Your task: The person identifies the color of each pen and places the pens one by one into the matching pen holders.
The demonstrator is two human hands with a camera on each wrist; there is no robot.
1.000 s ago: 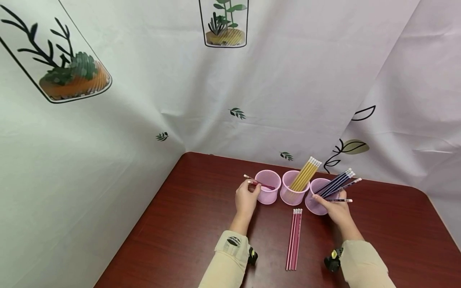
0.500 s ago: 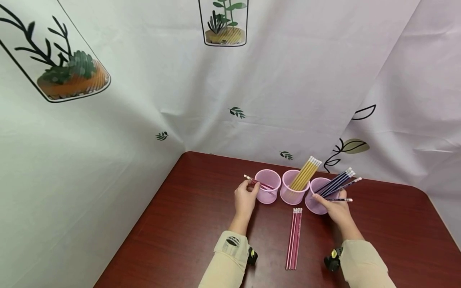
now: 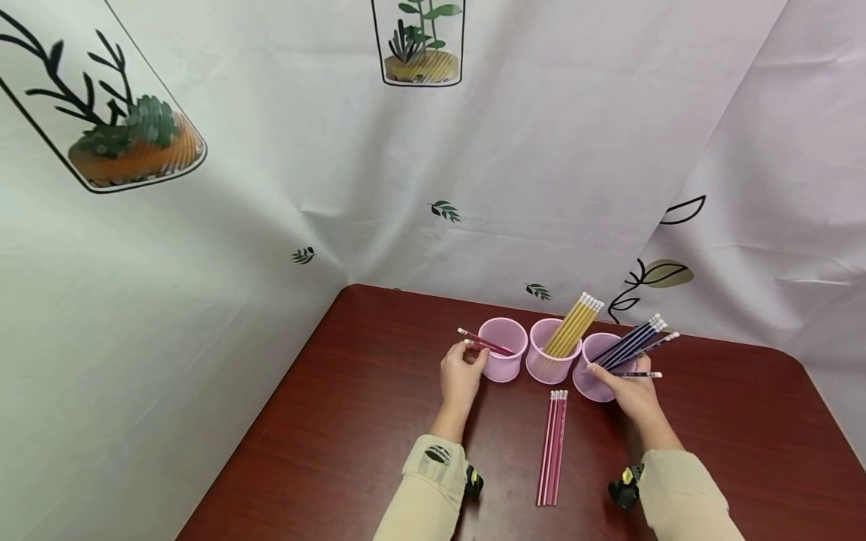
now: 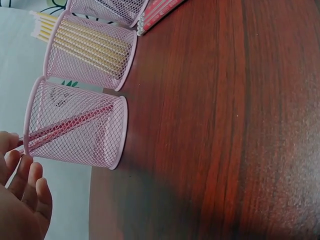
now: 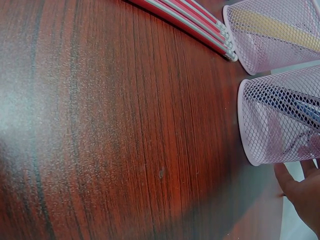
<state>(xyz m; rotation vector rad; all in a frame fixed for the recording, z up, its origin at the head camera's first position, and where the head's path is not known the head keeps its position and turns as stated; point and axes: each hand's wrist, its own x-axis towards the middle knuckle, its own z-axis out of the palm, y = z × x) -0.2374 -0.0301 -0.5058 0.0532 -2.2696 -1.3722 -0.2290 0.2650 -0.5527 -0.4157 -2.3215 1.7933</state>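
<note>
Three pink mesh pencil cups stand in a row at the table's back. My left hand pinches a red pencil at the rim of the left cup; another red pencil leans in that cup close by. The middle cup holds several yellow pencils. My right hand grips the right cup, thumb at its near rim and fingers round the far side. Dark blue pencils lean in it, and one dark pencil lies low across the rim above that hand.
Several pink-red pencils lie side by side on the dark red wooden table, their eraser ends toward the middle cup. A white cloth backdrop with printed plants hangs right behind the table's back edge.
The red pencils at the left cup's rim have shifted slightly against each other, with small movements of my left fingers. The right hand and its cup have stayed in place.
</note>
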